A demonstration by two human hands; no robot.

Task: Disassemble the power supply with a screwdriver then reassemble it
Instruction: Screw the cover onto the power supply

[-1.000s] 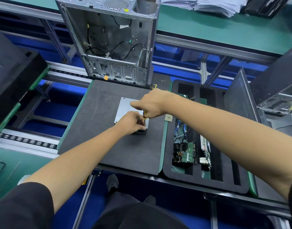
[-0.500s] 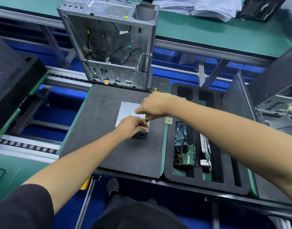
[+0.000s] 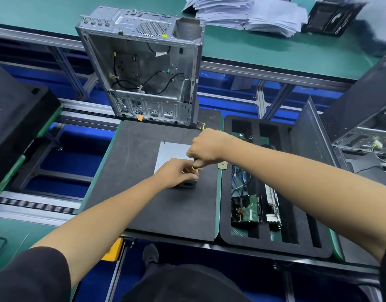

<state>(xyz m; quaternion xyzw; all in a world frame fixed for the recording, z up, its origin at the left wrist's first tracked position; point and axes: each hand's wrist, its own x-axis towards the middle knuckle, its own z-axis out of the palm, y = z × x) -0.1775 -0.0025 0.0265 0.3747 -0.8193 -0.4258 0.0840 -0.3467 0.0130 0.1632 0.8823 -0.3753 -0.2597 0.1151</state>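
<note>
The grey metal power supply (image 3: 170, 154) lies flat on the dark foam mat (image 3: 131, 171), near its right side. My right hand (image 3: 206, 147) grips a screwdriver (image 3: 196, 166) with a black and yellow handle, held upright over the unit's near right corner. My left hand (image 3: 176, 173) rests on that same corner with its fingers curled around the lower part of the screwdriver. The tip and the screw are hidden by my fingers.
An open, stripped computer case (image 3: 144, 68) stands upright at the mat's far edge. To the right, a black foam tray (image 3: 296, 240) holds a circuit board (image 3: 249, 211), cables and other parts. A small chip (image 3: 223, 165) lies between mat and tray. Paper stacks (image 3: 248, 14) sit on the far bench.
Both hands stay on the power supply's near right corner with the screwdriver upright. The camera has tilted up a little, so more of the far bench shows.
</note>
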